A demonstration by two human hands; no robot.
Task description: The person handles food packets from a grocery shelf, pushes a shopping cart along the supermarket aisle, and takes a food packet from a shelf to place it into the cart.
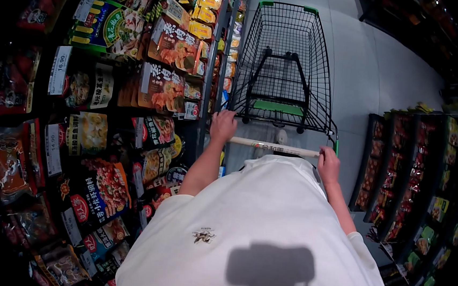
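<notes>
A black wire shopping cart (294, 35) with green corner pieces stands in front of me. Its pale handle (277, 147), printed with lettering, runs across just ahead of my white shirt. My left hand (224, 125) is closed at the cart's left side, by the handle's end and close to the shelf edge; its fingertips are partly hidden. At the handle's right end, my right hand (328, 164) is closed around the bar. Inside the basket, a folded black frame and a green panel (277, 107) show, with no goods visible.
Shelves of packaged food (163, 89) with price tags (60, 70) rise close along my left. To the right stands a lower rack of packets (398, 178). Grey tiled floor (374, 68) extends ahead and right of the cart. A shoe tip (281, 136) shows below the handle.
</notes>
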